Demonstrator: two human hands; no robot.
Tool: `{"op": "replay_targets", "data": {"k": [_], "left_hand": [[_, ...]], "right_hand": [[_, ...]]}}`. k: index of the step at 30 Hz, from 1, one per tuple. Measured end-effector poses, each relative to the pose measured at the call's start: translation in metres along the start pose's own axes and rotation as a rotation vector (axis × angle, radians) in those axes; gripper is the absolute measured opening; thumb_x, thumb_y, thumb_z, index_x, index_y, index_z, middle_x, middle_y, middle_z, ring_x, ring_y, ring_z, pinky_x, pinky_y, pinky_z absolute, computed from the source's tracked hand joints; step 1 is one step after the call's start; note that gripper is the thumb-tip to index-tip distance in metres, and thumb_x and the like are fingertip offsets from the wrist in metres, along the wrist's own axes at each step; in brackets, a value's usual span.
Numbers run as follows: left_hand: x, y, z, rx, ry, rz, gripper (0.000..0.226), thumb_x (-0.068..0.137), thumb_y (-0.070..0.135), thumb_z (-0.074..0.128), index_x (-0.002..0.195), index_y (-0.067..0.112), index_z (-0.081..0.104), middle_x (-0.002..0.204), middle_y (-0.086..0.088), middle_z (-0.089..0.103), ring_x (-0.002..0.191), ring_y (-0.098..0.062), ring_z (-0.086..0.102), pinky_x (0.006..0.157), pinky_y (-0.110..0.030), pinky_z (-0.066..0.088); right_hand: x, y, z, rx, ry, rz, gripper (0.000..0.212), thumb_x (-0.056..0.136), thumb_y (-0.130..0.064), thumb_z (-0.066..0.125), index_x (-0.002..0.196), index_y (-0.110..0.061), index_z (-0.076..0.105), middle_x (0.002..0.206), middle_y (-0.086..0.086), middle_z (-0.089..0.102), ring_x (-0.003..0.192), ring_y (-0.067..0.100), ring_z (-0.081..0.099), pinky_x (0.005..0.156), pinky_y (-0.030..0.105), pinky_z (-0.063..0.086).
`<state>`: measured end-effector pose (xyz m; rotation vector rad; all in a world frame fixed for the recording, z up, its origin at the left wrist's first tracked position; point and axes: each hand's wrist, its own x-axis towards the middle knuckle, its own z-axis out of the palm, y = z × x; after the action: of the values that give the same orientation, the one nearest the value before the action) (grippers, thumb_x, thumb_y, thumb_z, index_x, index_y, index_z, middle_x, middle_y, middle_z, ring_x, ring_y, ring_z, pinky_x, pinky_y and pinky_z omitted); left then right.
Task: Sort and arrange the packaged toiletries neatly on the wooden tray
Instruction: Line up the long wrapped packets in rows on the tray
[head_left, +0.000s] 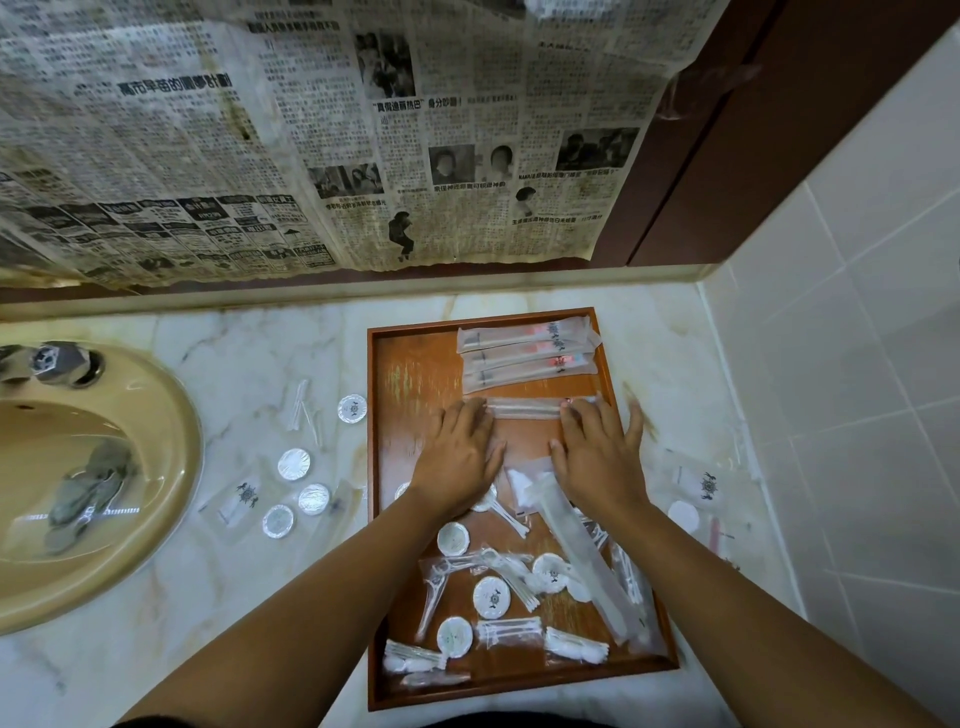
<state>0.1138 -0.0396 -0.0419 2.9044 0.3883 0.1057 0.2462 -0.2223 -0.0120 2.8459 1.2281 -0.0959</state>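
Note:
A wooden tray (410, 364) lies on the marble counter. Three long toothbrush packets (527, 353) are stacked in a row at its far end. Just below them lies another long clear packet (524, 408), with my left hand (457, 457) pressing flat on its left end and my right hand (597, 452) on its right end. The near half of the tray holds a loose jumble of round white packets (491, 597), cotton-swab sachets (509, 631) and one long packet (587, 556) lying diagonally.
A beige sink (171, 415) with a tap (52, 361) sits at the left. Several round foil packets (293, 464) and clear sachets (244, 499) lie on the counter between sink and tray. More sachets (706, 486) lie right of the tray, near the tiled wall. Newspaper (311, 130) covers the mirror.

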Motion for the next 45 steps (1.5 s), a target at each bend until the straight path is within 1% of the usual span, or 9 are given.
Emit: {"op": "replay_targets", "data": {"k": [5, 10, 19, 25, 28, 30, 33, 38, 45], "left_hand": [[0.014, 0.003, -0.003, -0.083, 0.026, -0.045, 0.048, 0.101, 0.044, 0.044, 0.126, 0.006, 0.061, 0.132, -0.015, 0.051, 0.119, -0.034, 0.05, 0.102, -0.047, 0.04], [0.022, 0.002, -0.004, -0.106, -0.005, -0.091, 0.051, 0.101, 0.048, 0.041, 0.127, 0.008, 0.06, 0.125, -0.013, 0.051, 0.113, -0.032, 0.05, 0.099, -0.044, 0.04], [0.023, -0.006, -0.008, -0.116, -0.021, -0.041, 0.047, 0.101, 0.043, 0.04, 0.124, 0.009, 0.063, 0.116, -0.012, 0.054, 0.107, -0.03, 0.051, 0.093, -0.043, 0.041], [0.029, -0.008, -0.016, -0.098, 0.108, -0.053, 0.041, 0.101, 0.041, 0.042, 0.123, 0.016, 0.066, 0.119, -0.008, 0.06, 0.108, -0.028, 0.055, 0.09, -0.043, 0.041], [0.046, -0.002, -0.02, -0.148, 0.093, -0.069, 0.054, 0.104, 0.041, 0.036, 0.15, 0.014, 0.044, 0.151, -0.012, 0.044, 0.137, -0.031, 0.04, 0.111, -0.046, 0.033], [0.059, 0.001, -0.015, -0.13, -0.007, -0.028, 0.063, 0.106, 0.042, 0.021, 0.162, 0.012, 0.017, 0.168, -0.012, 0.016, 0.156, -0.028, 0.008, 0.126, -0.048, 0.01], [0.07, -0.003, 0.001, -0.053, -0.161, -0.053, 0.066, 0.104, 0.041, 0.011, 0.162, 0.012, -0.002, 0.17, -0.011, -0.006, 0.155, -0.025, -0.016, 0.125, -0.051, -0.006], [0.071, -0.009, 0.012, -0.009, -0.208, -0.051, 0.063, 0.106, 0.04, 0.009, 0.162, 0.014, -0.006, 0.169, -0.008, -0.011, 0.155, -0.024, -0.018, 0.125, -0.053, -0.007], [0.071, -0.018, 0.014, -0.03, -0.188, -0.014, 0.061, 0.107, 0.041, 0.006, 0.163, 0.016, 0.001, 0.17, -0.006, -0.006, 0.156, -0.022, -0.014, 0.124, -0.055, -0.004]], "right_hand": [[0.013, 0.004, 0.004, 0.058, 0.011, -0.005, 0.057, 0.098, -0.044, 0.051, 0.142, -0.008, 0.055, 0.145, 0.012, 0.053, 0.14, 0.03, 0.043, 0.124, 0.062, 0.009], [0.021, 0.004, 0.005, 0.026, -0.016, -0.013, 0.064, 0.1, -0.047, 0.04, 0.147, -0.005, 0.05, 0.152, 0.016, 0.049, 0.146, 0.032, 0.038, 0.123, 0.065, 0.007], [0.012, 0.001, 0.016, -0.053, -0.155, -0.03, 0.081, 0.1, -0.064, 0.015, 0.159, -0.009, 0.028, 0.168, 0.015, 0.02, 0.157, 0.034, 0.008, 0.119, 0.07, -0.009], [0.021, -0.001, -0.003, 0.11, 0.063, 0.055, 0.066, 0.102, -0.057, 0.035, 0.151, -0.014, 0.042, 0.165, 0.017, 0.028, 0.156, 0.034, 0.018, 0.122, 0.065, -0.009], [0.044, -0.009, -0.01, 0.295, 0.103, -0.018, 0.073, 0.103, -0.058, 0.027, 0.159, -0.012, 0.027, 0.169, 0.012, 0.015, 0.158, 0.028, 0.005, 0.127, 0.051, -0.004], [0.062, -0.014, -0.005, 0.375, -0.004, -0.091, 0.079, 0.103, -0.064, 0.019, 0.164, -0.014, 0.009, 0.172, 0.005, -0.004, 0.158, 0.02, -0.011, 0.128, 0.044, -0.005], [0.079, -0.014, 0.015, 0.321, -0.121, -0.116, 0.086, 0.097, -0.073, 0.003, 0.164, -0.019, -0.004, 0.17, 0.002, -0.019, 0.155, 0.019, -0.024, 0.128, 0.046, -0.004], [0.079, -0.013, 0.027, 0.24, -0.143, -0.043, 0.09, 0.092, -0.076, -0.007, 0.164, -0.022, -0.007, 0.169, 0.007, -0.022, 0.155, 0.025, -0.024, 0.126, 0.05, -0.008], [0.079, -0.008, 0.024, 0.272, -0.025, 0.001, 0.086, 0.099, -0.066, 0.015, 0.164, -0.011, 0.001, 0.171, 0.012, -0.009, 0.157, 0.028, -0.014, 0.128, 0.047, -0.002]]}}
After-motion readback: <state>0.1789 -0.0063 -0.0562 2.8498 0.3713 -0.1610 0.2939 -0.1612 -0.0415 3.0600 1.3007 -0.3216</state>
